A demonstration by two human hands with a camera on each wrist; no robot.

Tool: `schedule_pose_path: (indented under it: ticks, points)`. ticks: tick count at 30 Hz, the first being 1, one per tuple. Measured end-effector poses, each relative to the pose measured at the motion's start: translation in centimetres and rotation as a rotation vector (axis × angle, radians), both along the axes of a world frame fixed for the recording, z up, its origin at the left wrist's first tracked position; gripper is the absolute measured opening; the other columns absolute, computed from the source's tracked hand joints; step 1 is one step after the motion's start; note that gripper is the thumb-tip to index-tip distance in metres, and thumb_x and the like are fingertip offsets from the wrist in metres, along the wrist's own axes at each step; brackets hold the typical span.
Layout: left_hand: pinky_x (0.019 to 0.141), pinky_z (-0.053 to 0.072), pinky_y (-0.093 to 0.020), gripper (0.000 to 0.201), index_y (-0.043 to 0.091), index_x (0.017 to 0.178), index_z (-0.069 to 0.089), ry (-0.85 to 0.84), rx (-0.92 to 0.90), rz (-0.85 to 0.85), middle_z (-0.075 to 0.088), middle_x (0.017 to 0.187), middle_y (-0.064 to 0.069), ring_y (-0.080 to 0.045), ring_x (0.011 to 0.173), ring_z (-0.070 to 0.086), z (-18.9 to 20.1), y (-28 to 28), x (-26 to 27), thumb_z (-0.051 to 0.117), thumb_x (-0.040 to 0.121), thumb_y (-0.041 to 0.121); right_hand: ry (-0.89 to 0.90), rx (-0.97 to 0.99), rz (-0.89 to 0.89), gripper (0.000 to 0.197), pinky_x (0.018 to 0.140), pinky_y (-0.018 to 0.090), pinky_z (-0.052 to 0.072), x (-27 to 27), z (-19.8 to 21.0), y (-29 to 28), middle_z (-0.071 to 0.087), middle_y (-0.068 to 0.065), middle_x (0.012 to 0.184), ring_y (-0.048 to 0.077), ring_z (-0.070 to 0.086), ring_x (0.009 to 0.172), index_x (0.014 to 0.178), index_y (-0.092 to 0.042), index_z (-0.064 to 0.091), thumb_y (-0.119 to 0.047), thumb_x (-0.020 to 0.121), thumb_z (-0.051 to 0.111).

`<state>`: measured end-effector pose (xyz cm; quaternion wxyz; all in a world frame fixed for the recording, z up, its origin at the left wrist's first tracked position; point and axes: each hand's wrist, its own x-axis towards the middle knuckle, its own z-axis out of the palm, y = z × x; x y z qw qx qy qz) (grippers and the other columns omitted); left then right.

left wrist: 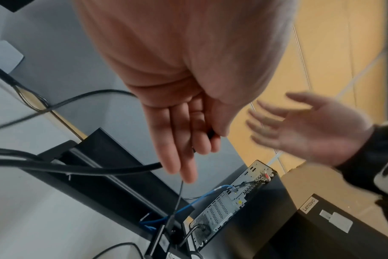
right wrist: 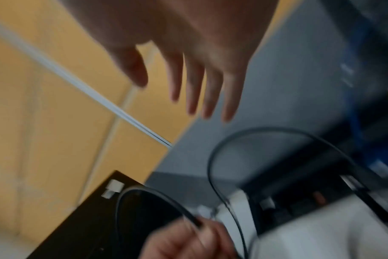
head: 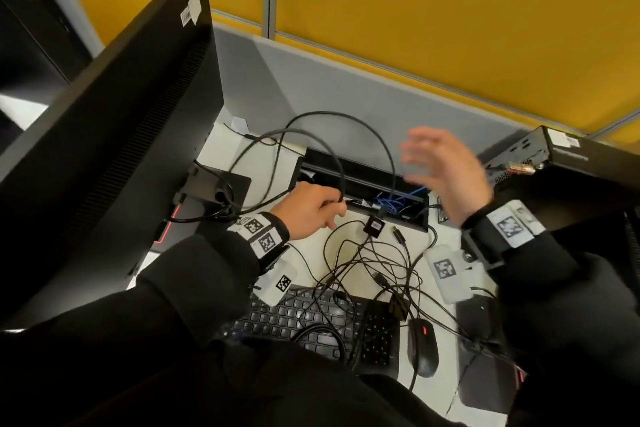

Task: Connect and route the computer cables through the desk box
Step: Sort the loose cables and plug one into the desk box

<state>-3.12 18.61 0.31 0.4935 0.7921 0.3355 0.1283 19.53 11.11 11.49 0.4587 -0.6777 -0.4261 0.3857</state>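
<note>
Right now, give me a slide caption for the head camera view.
Left hand grips a black cable at the open desk box while the right hand hovers open above it.

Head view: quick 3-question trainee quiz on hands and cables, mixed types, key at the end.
1. True or false: the right hand holds a cable.
2. What does the left hand hold? A) the mouse B) a black cable C) the keyboard
3. Fill in: the blue cables lie inside the open desk ___.

Key:
1. False: it is raised over the desk box, fingers spread, nothing in its grip.
2. B: the black cable loops up from the fingers.
3. box
</note>
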Motion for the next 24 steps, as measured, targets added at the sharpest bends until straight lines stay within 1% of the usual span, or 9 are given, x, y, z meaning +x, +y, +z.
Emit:
schedule_pose_path:
  ticks: [3,6,9,12,14,17,19,21,24]
  points:
    - [0.078,0.06,-0.043,0.022,0.018,0.089,0.07,0.005,0.033,-0.007,0.073,0.08,0.004,-0.002,0.07,0.073,0.6,-0.5,-0.2,0.053,0.102,0.025,-0.012,-0.232,0.316,0.038,0.105,0.042,0.051,-2.4,-4.6,0.4,0.066,-0.008,0.131,0.006,0.063,0.118,0.134,-0.035,0.059,-0.038,0.097,0.064]
    - [0.079,0.058,-0.041,0.024,0.021,0.094,0.067,0.053,0.047,-0.021,0.067,0.08,0.011,-0.006,0.073,0.071,0.7,-1.3,-1.0,0.046,0.105,0.023,-0.012,-0.166,0.455,0.031,0.094,0.03,0.052,-6.0,-7.7,1.0,0.071,0.01,0.117,0.015,0.068,0.1,0.128,-0.014,0.066,-0.027,0.102,0.057]
    - [0.08,0.055,-0.035,0.024,0.027,0.117,0.068,0.166,0.171,-0.053,0.07,0.091,0.009,-0.009,0.078,0.068,1.2,-1.8,-2.8,0.049,0.103,0.023,0.141,-0.081,0.254,0.035,0.087,0.035,0.055,-8.1,-9.2,1.8,0.07,0.024,0.095,0.024,0.067,0.086,0.098,0.006,0.067,-0.02,0.107,0.046]
    - [0.073,0.057,-0.033,0.014,0.031,0.107,0.074,0.078,0.548,0.449,0.071,0.084,0.01,-0.011,0.072,0.064,3.5,-1.2,-6.1,0.065,0.097,0.033,0.338,-0.077,0.064,0.034,0.079,0.041,0.06,-8.5,-10.0,2.5,0.055,0.013,0.064,0.025,0.061,0.062,0.083,-0.005,0.056,-0.024,0.108,0.043]
    - [0.088,0.052,-0.031,0.029,0.027,0.121,0.065,-0.01,0.679,0.672,0.064,0.112,0.004,-0.013,0.098,0.061,3.7,0.1,-7.6,0.071,0.093,0.03,0.471,-0.108,0.015,0.04,0.056,0.035,0.047,-8.2,-10.5,2.4,0.036,0.004,0.053,0.019,0.036,0.047,0.072,-0.014,0.05,-0.029,0.108,0.043]
    - [0.104,0.047,-0.039,0.066,0.022,0.153,0.034,0.103,0.464,0.693,0.045,0.141,-0.009,-0.026,0.124,0.051,0.9,2.1,-7.9,0.066,0.095,0.014,0.655,-0.117,-0.03,0.046,0.056,0.033,0.018,-8.2,-10.9,2.0,0.022,0.0,0.054,0.018,0.013,0.052,0.064,-0.018,0.04,-0.031,0.108,0.041]
    - [0.093,0.054,-0.041,0.066,0.028,0.157,0.022,0.152,0.228,0.617,0.06,0.118,-0.009,-0.024,0.1,0.062,-1.5,1.6,-6.9,0.051,0.101,0.007,0.757,-0.102,-0.074,0.048,0.058,0.034,0.016,-8.5,-10.9,2.0,0.021,-0.002,0.054,0.018,0.012,0.054,0.063,-0.019,0.038,-0.033,0.108,0.039]
    - [0.074,0.058,-0.044,0.06,0.031,0.153,0.022,0.277,0.216,0.527,0.061,0.084,-0.003,-0.022,0.072,0.062,-3.9,0.3,-6.5,0.042,0.103,0.005,0.862,-0.106,-0.158,0.05,0.055,0.03,0.02,-8.3,-10.8,2.0,0.021,-0.004,0.053,0.016,0.013,0.052,0.06,-0.021,0.039,-0.036,0.108,0.039]
    - [0.067,0.057,-0.042,0.06,0.022,0.151,0.03,0.62,0.311,0.293,0.062,0.083,-0.006,-0.03,0.072,0.064,-5.8,-1.0,-6.4,0.039,0.097,0.0,0.966,-0.141,-0.275,0.054,0.053,0.03,0.018,-7.7,-10.9,2.3,0.021,-0.005,0.049,0.014,0.013,0.048,0.055,-0.022,0.038,-0.037,0.107,0.039]
